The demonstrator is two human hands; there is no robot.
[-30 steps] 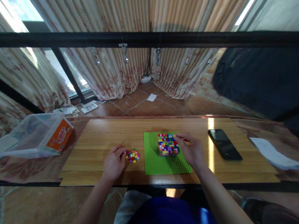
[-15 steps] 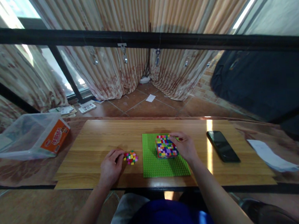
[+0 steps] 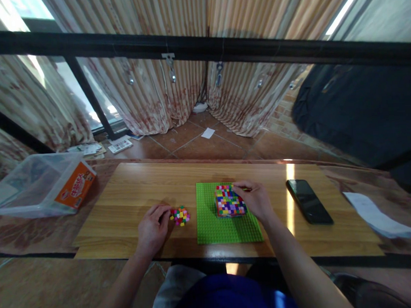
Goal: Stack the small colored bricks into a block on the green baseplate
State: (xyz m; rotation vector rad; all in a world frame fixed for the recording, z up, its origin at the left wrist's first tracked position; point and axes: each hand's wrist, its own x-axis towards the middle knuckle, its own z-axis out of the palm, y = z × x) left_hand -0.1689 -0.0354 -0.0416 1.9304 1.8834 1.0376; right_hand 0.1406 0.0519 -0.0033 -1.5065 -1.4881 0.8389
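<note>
A green studded baseplate (image 3: 211, 231) lies on the wooden board, bearing a block built of many small coloured bricks (image 3: 230, 201). At the block's far right corner, the thumb and fingers of my right hand (image 3: 256, 199) are pinched together, touching its top edge. Anything between those fingertips is hidden. To the left of the baseplate is a small pile of loose coloured bricks (image 3: 180, 216). My left hand (image 3: 153, 229) rests on the board with curled, closed fingers, its fingertips at the pile's left edge. What they hold, if anything, is too small to make out.
A black phone (image 3: 309, 201) and folded white paper (image 3: 378, 214) lie to the right. On the left stands a clear plastic box (image 3: 38, 184) with an orange label. A black bar (image 3: 198, 48) crosses in front, before striped curtains (image 3: 173, 100).
The camera view has shifted slightly. Both hands keep almost the same places, the right at the block's corner and the left beside the loose bricks.
</note>
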